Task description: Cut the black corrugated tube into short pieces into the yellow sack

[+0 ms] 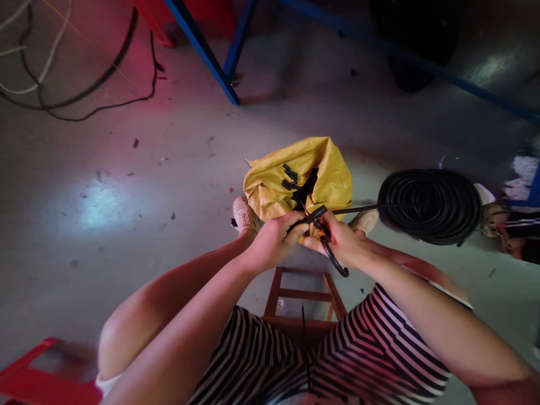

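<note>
While our left hand (276, 239) is closed round a ridged black piece (319, 212), our right hand (346, 241) is wrapped on the black-handled scissors (336, 262); the blades sit right by the ridged piece, but we cannot tell if they are wide or pressed together, for our fingers hide them.

A thin black tube (354, 210) runs in from the right to meet our hands; we cannot see just where it ends, or if the left fingers pinch it too. Snipping the tube looks to be the step in hand; the next squeeze calls for a still left hand, a straight tube and fingertips kept away from the blades.

Just under and past our hands sits the yellow bag (340, 169), its mouth open; short black tube pieces (290, 179) lie in it. Off to the right, a big black coil (428, 211) rests flat on the floor (189, 169), and the tube leads back to it; between our knees is a wooden stool (304, 294); farther out stands a blue table leg (206, 53).
</note>
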The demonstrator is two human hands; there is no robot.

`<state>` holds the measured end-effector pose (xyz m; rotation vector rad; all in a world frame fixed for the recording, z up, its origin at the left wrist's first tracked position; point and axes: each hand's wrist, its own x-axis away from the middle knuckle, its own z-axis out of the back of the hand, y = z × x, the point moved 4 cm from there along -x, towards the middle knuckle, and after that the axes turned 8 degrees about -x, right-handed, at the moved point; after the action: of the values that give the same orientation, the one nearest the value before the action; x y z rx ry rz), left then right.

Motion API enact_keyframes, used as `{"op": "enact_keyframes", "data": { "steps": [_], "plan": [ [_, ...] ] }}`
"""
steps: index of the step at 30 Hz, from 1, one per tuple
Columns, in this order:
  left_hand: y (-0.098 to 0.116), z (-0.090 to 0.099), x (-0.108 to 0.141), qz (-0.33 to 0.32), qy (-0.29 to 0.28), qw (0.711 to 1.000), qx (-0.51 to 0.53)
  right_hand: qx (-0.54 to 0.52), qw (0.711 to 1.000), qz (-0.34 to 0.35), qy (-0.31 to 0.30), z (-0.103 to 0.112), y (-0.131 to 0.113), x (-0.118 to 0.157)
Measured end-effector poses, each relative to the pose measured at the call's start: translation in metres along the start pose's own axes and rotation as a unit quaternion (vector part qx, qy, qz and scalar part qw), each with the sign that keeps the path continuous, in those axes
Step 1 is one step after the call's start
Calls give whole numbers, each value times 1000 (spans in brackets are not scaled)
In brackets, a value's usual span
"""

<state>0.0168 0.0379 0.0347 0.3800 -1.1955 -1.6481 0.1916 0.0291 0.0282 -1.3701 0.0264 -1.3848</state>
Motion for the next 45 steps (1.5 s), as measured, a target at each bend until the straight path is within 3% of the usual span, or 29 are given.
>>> {"op": "enact_keyframes", "data": {
  "steps": [17,29,39,45],
  "plan": [
    [-18,-5,3,55,-11,997,61,80,996,-23,22,3,11,-9],
    [-22,-3,2,61,-13,993,101,61,998,-3,8,0,16,-16],
    [-41,-17,1,74,-60,960,263,40,999,5,0,-6,31,-23],
    [-43,-18,0,70,-91,952,284,46,999,17,-2,-4,26,-21]
  ]
}}
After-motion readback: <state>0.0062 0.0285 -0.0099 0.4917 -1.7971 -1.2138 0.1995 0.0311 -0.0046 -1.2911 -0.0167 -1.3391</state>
